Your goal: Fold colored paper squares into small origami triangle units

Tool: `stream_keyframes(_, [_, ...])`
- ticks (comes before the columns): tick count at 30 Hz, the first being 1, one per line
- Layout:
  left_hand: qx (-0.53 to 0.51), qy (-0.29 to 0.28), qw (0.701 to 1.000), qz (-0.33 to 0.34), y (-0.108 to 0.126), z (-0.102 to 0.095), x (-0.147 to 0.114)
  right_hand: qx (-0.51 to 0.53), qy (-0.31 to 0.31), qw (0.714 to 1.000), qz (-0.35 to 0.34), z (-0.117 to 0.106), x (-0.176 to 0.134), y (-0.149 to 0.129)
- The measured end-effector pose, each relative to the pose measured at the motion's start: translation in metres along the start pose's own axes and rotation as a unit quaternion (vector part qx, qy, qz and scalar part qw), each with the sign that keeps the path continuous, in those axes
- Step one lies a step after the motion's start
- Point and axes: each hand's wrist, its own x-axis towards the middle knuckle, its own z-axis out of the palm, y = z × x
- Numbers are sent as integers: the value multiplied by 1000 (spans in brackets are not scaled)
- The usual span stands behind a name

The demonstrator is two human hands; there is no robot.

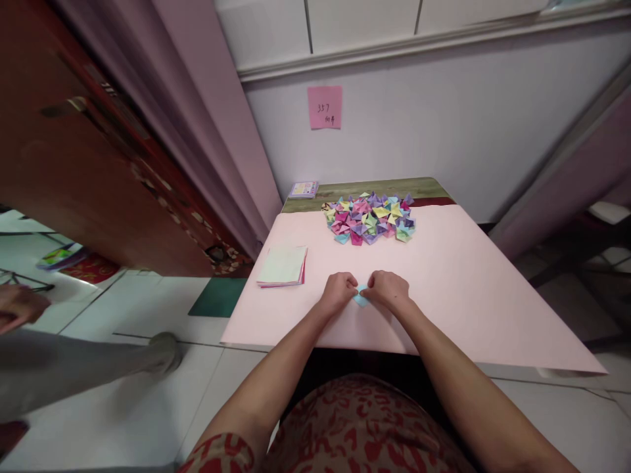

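A small folded piece of light blue paper (pixel 361 300) lies between my hands near the front of the pink-covered table (pixel 473 282). My left hand (pixel 339 289) pinches its left side, fingers curled in. On its right side my right hand (pixel 389 288) grips it the same way, with thumb and fingertips close to the paper. Both hands partly cover the paper, so its exact folds cannot be made out. Beyond them rises a heap of folded paper pieces (pixel 369 220) in many colours. To the left rests a stack of square paper sheets (pixel 282 265), pale green on top.
At the table's back left corner lies a small purple-edged packet (pixel 303 190). A pink note (pixel 325 108) with handwriting is stuck to the wall. Another person's leg (pixel 89 368) and hand (pixel 20 307) show at far left, near a wooden door (pixel 98 131) and purple curtain (pixel 197 98).
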Motion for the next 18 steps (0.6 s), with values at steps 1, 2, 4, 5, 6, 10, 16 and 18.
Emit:
stream_keyframes(1, [2, -3, 1000, 2, 0, 0, 0, 2, -3, 1000, 4, 0, -1, 0])
stream_keyframes(2, [4, -7, 1000, 3, 0, -1, 0, 7, -4, 1000, 7, 0, -3, -1])
stream_keyframes(4, [10, -13, 1000, 5, 1, -3, 1, 19, -6, 1000, 10, 0, -6, -1])
stream_keyframes(5, [13, -16, 1000, 5, 2, -3, 1, 27, -2, 1000, 8, 1, -9, 0])
stream_keyframes(6, [17, -19, 1000, 6, 3, -4, 1, 36, 9, 999, 3, 3, -11, 0])
stream_keyframes(10, [36, -27, 999, 10, 7, -6, 0, 60, 67, 996, -21, 13, -18, 3])
stream_keyframes(16, [54, -26, 998, 7, 15, -6, -5, 86, 74, 994, -7, 23, -18, 4])
stream_keyframes(18, [56, -25, 998, 6, 16, -7, -6, 110, 72, 991, 7, 25, -18, 6])
